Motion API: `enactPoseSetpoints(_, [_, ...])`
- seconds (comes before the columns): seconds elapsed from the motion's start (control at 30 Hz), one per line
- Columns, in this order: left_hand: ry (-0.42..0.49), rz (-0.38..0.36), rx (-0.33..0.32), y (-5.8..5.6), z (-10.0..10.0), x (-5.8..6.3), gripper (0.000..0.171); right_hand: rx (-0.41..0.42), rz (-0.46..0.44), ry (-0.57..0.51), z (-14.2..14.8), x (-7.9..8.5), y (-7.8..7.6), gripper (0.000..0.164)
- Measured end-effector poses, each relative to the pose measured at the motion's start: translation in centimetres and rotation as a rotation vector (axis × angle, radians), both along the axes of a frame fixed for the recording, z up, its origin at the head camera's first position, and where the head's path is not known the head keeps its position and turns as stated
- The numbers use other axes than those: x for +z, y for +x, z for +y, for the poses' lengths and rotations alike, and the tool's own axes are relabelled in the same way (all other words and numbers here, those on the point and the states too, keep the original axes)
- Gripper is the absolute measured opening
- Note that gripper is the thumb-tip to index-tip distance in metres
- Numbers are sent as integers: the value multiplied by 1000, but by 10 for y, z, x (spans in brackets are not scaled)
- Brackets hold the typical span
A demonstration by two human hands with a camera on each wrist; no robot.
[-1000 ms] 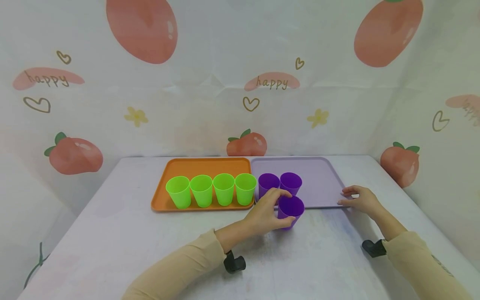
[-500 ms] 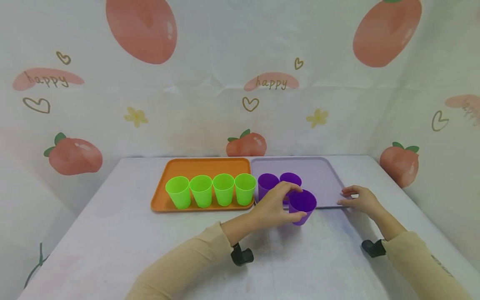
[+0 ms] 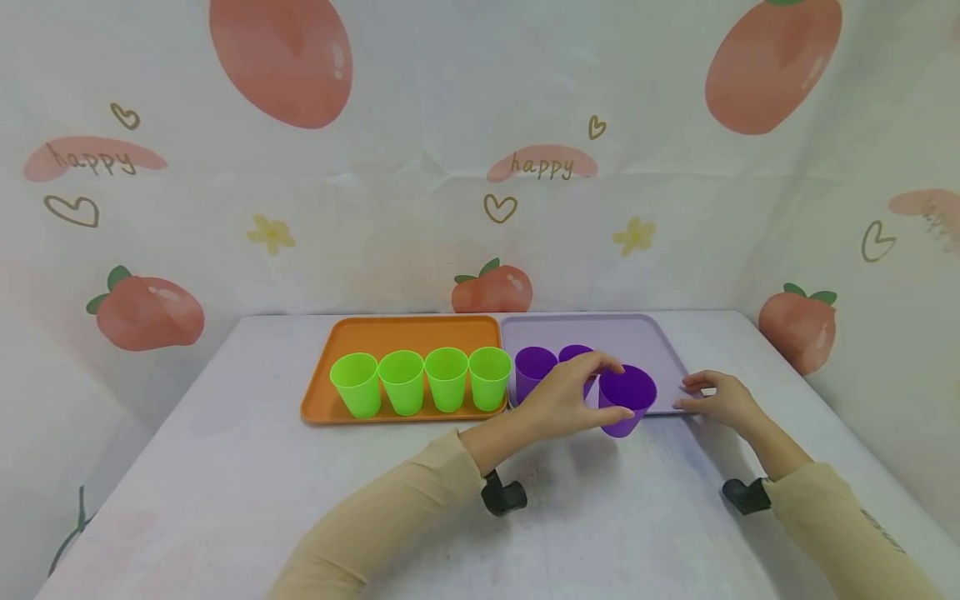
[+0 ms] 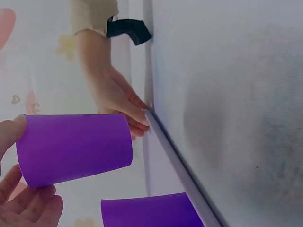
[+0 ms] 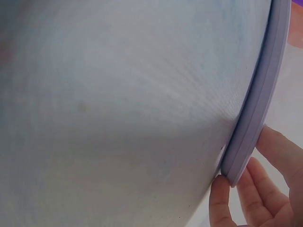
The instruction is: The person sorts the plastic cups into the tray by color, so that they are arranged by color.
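Note:
My left hand (image 3: 566,398) grips a purple cup (image 3: 628,398) near its rim, between thumb and fingers. The cup is upright, raised off the table at the front edge of the lilac tray (image 3: 630,342). In the left wrist view the same cup appears sideways, with fingertips (image 4: 42,194) on its rim end. Two more purple cups (image 3: 534,371) stand at the tray's left side, one partly hidden behind my left hand. My right hand (image 3: 723,402) holds the tray's front right corner, thumb and fingers on either side of it in the right wrist view.
An orange tray (image 3: 412,329) adjoins the lilac one on the left. Several bright green cups (image 3: 447,382) stand in a row along its front. Behind the white table (image 3: 300,508) rises a patterned backdrop (image 3: 420,208).
My left hand has carried the purple cup to the right and slightly up, away from the two standing purple cups. The right hand stays at the tray's corner.

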State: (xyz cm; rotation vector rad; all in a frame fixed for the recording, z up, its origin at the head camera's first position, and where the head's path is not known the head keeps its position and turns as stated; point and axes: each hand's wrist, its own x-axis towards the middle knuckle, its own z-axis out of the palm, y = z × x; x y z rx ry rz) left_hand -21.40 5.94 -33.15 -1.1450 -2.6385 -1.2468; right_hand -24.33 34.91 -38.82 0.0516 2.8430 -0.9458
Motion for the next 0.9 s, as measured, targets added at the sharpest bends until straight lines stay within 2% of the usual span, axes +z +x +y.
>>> enactPoseSetpoints(0.17, [-33, -13, 3, -6, 5, 2, 47, -1, -9, 1, 0, 1, 0, 61])
enactPoseSetpoints(0.4, [-66, 31, 1, -18, 13, 3, 46, -2, -26, -12, 0, 1, 0, 65])
enactPoseSetpoints(0.5, [-70, 49, 17, -23, 17, 4, 46, -4, -28, -8, 0, 1, -1, 65])
enactPoseSetpoints(0.67, [-91, 35, 60, -31, 23, 3, 45, -7, -31, -6, 0, 0, -1, 64])
enactPoseSetpoints(0.9, [-127, 41, 87, -38, 30, 0, 44, -5, -24, -8, 1, -2, -2, 64])
